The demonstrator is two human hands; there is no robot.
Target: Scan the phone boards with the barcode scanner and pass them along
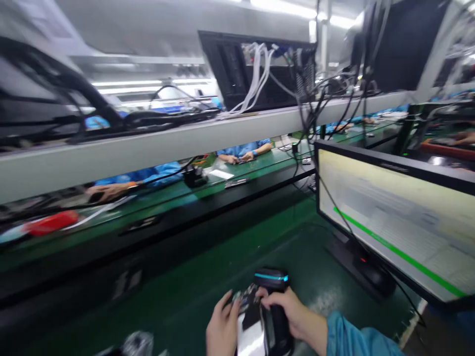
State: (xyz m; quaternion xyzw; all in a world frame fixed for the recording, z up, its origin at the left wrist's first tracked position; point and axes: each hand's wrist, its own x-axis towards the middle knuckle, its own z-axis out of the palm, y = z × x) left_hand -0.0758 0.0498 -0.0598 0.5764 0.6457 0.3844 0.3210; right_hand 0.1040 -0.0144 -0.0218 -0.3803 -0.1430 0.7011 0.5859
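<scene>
Low in the view, my left hand (222, 327) is closed on the left side of a small electronic device (252, 321) with a bare circuit area at its top and a silvery white lower part. Just right of it, my right hand (291, 309) wraps round a black handheld scanner (279, 329), whose head carries a lit blue strip. The thumb and finger of my right hand reach over to the device's upper right edge. Scanner and device are side by side, very close together. The lower ends of both run out of the frame.
A monitor (393, 222) stands on the green table (297, 252) at right, a black mouse (374, 277) before it. Cables hang from a raised shelf (178, 148). Beyond, people in blue sleeves work. A clear plastic-like item (138, 343) lies at bottom left.
</scene>
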